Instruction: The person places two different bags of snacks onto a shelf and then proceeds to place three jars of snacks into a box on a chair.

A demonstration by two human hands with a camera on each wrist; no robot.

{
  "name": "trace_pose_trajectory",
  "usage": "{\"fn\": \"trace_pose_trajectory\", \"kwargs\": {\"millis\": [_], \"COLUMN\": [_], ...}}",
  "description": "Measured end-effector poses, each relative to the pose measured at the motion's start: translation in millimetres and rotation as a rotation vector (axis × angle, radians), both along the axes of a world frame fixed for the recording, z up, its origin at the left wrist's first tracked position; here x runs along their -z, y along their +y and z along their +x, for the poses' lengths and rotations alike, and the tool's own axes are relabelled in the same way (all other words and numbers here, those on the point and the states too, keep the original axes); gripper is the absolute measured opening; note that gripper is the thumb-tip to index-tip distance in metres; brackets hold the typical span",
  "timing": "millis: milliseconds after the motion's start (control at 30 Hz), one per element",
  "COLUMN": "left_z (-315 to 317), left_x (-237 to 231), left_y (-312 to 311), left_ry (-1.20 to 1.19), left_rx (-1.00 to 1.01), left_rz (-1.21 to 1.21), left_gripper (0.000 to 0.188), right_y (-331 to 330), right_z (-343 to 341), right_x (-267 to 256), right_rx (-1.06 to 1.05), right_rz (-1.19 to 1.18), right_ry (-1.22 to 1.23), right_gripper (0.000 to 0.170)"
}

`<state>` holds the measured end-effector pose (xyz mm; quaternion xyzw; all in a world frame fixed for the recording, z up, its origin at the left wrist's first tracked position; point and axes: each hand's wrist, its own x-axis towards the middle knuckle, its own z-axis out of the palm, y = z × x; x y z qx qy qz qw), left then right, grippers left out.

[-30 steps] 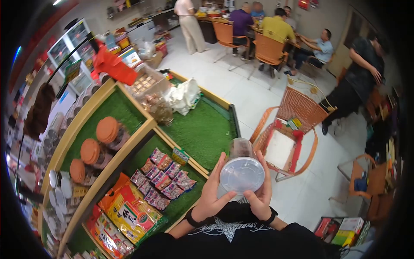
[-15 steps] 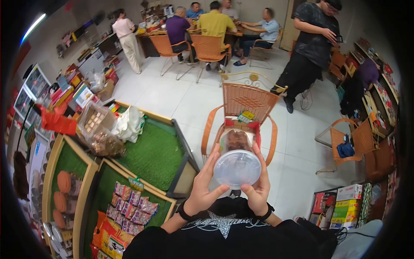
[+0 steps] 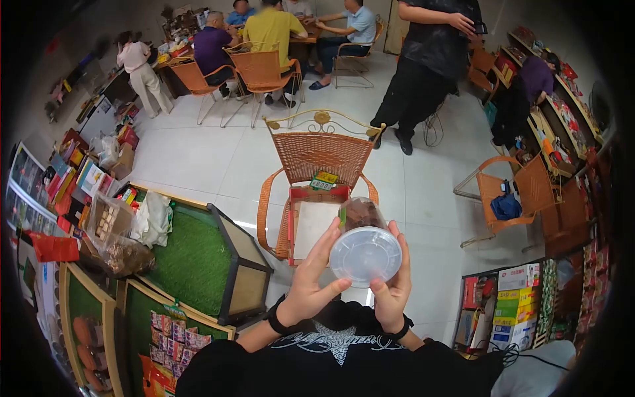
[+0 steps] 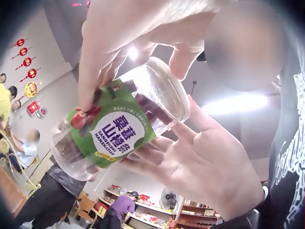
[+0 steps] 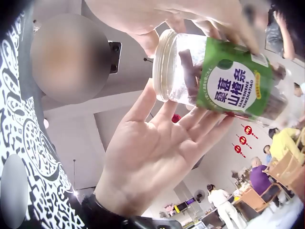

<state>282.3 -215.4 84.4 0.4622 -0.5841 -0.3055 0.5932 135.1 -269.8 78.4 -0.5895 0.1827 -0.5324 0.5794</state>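
Both hands hold a clear plastic jar (image 3: pixel 362 215) in front of the chest, its translucent white lid (image 3: pixel 366 255) facing the wearer. My left hand (image 3: pixel 307 284) grips the jar's left side, and my right hand (image 3: pixel 393 291) grips the opposite side. Both thumbs lie by the lid's near edge, with the fingers stretched along the jar's walls. Dark brown strips fill part of the jar, seen through its wall in the left wrist view. A green label (image 4: pixel 114 129) with a white oval and purple lettering wraps the body. The lid is on.
Ahead stands a woven chair (image 3: pixel 324 155) bearing a red-edged box (image 3: pixel 311 228) and a green-yellow price tag (image 3: pixel 324 180). Green-lined display bins (image 3: pixel 192 264) with packaged sweets are at left. Stacked cartons (image 3: pixel 516 298) and shelves line the right. People sit at a back table; one person (image 3: pixel 430 53) stands nearby.
The head view has swung right, so the display bins shift left and the chair comes to the middle. Both hands keep hold of the jar, whose brown contents now show beyond the lid.
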Motion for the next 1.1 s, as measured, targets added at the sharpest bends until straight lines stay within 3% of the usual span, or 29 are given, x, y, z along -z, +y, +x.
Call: {"fn": "trace_pose_trajectory", "kwargs": {"millis": [233,400,533,600,733,833,900,1000,1100], "left_z": [16,45,73,90,116,122,117,117,115], "left_x": [19,33,30,32,47,79,111,205,271], "left_y": [-28,-58,-91,-109,-141,-162,-175,-184,-194], "left_ry": [-0.033,-0.039,0.079,-0.036,-0.028,0.024,0.32,0.409,0.344], "left_rx": [0.022,0.015,0.012,-0.004,0.022,0.097,-0.01,0.013,-0.002], "left_rz": [0.172,0.191,0.161,0.131,0.195,0.341,0.454,0.687,0.84], "left_gripper": [0.076,0.076,0.071,0.071,0.071,0.072,0.068,0.065,0.061], "right_y": [-30,-53,-83,-100,-127,-143,-152,-169,-182], "right_z": [16,49,75,90,113,127,133,139,128], "right_x": [19,35,30,27,42,67,105,166,251], "right_rx": [0.011,0.035,0.052,0.065,0.087,0.145,0.167,0.119,0.036], "right_rz": [0.094,0.128,0.055,0.078,0.155,0.31,0.565,0.782,0.785], "right_ry": [0.123,0.067,0.191,0.2,0.256,0.329,0.311,0.431,0.637], "right_gripper": [0.074,0.073,0.073,0.073,0.072,0.069,0.064,0.06,0.057]}}
